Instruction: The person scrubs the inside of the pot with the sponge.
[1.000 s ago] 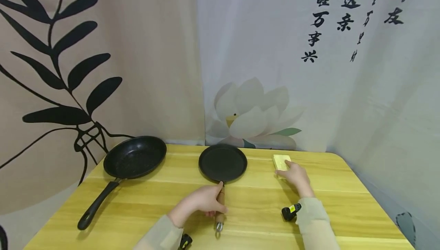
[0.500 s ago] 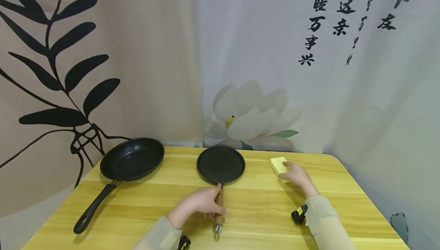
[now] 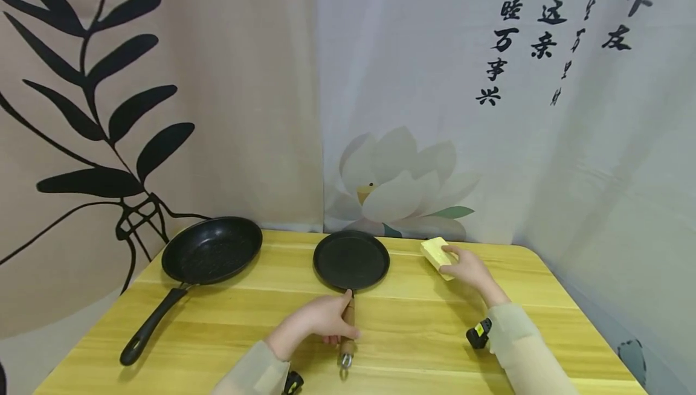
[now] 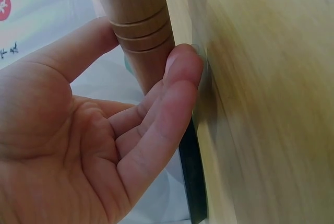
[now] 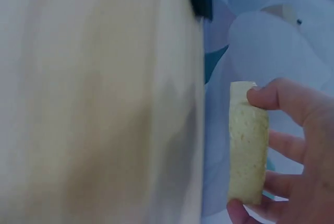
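My left hand point(image 3: 321, 316) holds the wooden handle point(image 4: 143, 25) of a small, flat black pan point(image 3: 351, 260) that lies on the table. Its thumb and curled fingers go round the wood in the left wrist view. At the right, my right hand point(image 3: 472, 269) pinches a pale yellow sponge point(image 3: 434, 253) between thumb and fingers. The right wrist view shows the sponge point(image 5: 248, 151) edge-on, with small pores, raised off the tabletop. To the left of the flat pan sits a deeper black frying pan point(image 3: 214, 250), its dark handle pointing toward the near left; neither hand touches it.
The light wood table point(image 3: 413, 334) ends at the back against a printed curtain point(image 3: 408, 81) with leaves, a lotus and black characters. A small black device point(image 3: 478, 334) is worn at the right wrist, and a similar one point(image 3: 293, 382) at the left.
The right hand has lifted the sponge off the table and turned it, tilting toward the upper left. The right forearm has shifted right. The left hand and both pans stay in place.
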`<state>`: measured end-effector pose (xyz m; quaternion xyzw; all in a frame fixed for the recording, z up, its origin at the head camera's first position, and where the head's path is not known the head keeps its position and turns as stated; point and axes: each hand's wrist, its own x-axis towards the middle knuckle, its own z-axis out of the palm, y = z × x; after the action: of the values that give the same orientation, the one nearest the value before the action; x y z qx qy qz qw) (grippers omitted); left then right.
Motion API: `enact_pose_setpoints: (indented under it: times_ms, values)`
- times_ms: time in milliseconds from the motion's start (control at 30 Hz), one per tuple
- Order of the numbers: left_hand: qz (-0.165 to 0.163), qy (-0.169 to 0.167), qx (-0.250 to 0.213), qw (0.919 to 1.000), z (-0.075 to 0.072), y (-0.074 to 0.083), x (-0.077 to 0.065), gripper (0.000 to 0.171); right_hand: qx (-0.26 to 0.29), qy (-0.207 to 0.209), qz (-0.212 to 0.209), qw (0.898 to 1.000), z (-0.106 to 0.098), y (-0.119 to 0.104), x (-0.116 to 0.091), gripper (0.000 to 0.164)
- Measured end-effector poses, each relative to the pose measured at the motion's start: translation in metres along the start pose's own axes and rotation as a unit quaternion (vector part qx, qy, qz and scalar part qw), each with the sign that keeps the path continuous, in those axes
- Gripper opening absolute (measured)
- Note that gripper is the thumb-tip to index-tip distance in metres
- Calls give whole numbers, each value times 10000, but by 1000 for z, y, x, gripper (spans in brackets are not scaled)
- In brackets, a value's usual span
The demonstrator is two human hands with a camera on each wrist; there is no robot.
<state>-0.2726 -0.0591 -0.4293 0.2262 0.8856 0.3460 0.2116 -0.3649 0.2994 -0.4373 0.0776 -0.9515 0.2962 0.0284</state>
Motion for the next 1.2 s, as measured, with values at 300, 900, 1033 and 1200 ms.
enact_pose_setpoints:
  times_ms: [300,900,1033,1200]
  values:
    - [-18,-5,38,10000,1,-1,1,94,47,-239,-275,9993,-2,-34,3,63]
    - [36,22,48,10000,3,6,0,92,-363,-463,-1180,9913,20,-60,10,59]
    - [43,24,77,10000,4,6,0,92,-335,-650,-1241,9896,22,-66,11,60]
    - [31,28,117,9999,4,4,0,94,-275,-854,-1413,9859,21,-78,13,59]
